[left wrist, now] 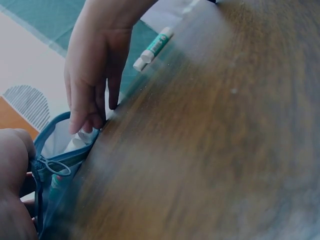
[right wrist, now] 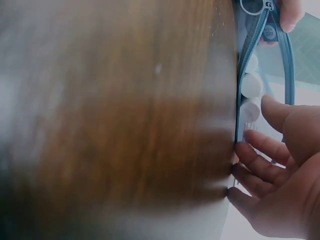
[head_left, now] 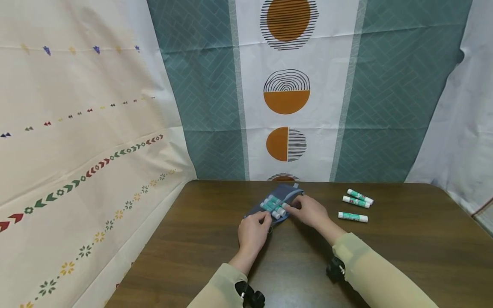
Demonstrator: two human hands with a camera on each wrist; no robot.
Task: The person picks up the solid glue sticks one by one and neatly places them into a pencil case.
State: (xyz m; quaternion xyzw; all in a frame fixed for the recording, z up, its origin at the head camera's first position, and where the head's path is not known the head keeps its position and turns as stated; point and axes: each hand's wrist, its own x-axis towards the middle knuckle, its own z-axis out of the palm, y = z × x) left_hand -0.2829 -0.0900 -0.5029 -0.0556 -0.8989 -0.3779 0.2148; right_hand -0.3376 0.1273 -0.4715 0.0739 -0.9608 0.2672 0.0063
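Note:
A blue zippered pouch with a see-through side lies near the table's far edge. Several glue sticks with white ends and green labels show in it. My left hand pinches the pouch's near left rim beside the ring-shaped zipper pull. At the mouth, my right hand has its thumb close to the white end of one glue stick. Its fingers are spread and loosely bent along the pouch's edge. Whether the thumb touches that stick is hard to tell.
Three more glue sticks lie apart on the brown table, right of my right hand. A patterned cloth hangs behind the table's far edge. Another printed cloth hangs along the left side.

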